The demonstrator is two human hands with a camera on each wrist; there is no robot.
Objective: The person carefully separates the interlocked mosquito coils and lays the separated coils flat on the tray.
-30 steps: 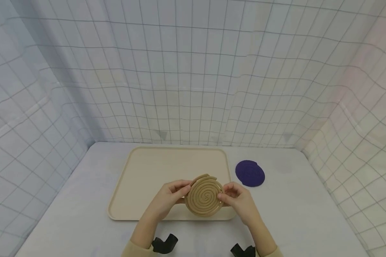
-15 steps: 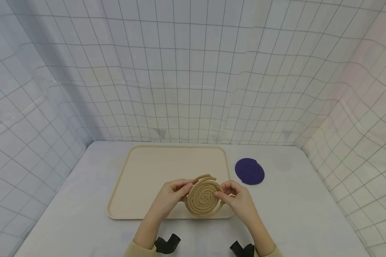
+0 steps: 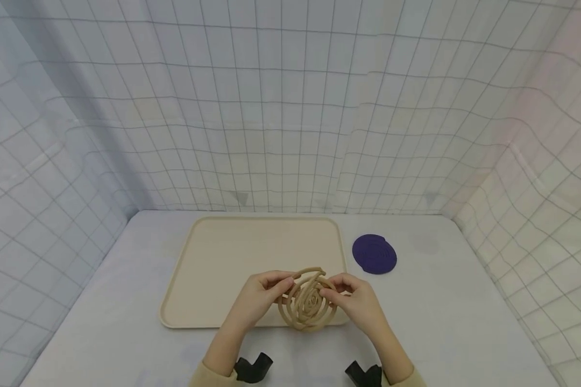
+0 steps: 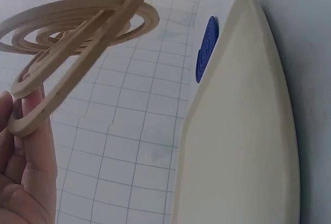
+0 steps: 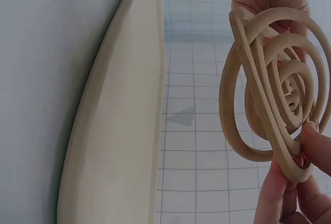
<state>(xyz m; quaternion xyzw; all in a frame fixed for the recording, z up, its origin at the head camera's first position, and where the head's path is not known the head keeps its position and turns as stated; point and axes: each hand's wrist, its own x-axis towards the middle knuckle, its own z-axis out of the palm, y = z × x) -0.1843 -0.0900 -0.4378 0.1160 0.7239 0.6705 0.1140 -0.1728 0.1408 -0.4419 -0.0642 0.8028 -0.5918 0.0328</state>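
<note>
A person's left hand [image 3: 255, 299] pinches a tan, round spiral coil [image 3: 312, 302] of cord-like loops between thumb and fingers at ten o'clock; their right hand [image 3: 359, 302] pinches it at two o'clock. The coil is held in the air above the near edge of a cream, rectangular, raised-rim tray [image 3: 252, 250], its loops spread apart and crossing. A dark purple, flat spiral disc [image 3: 374, 254] lies at two o'clock from the coil, just beside the tray.
</note>
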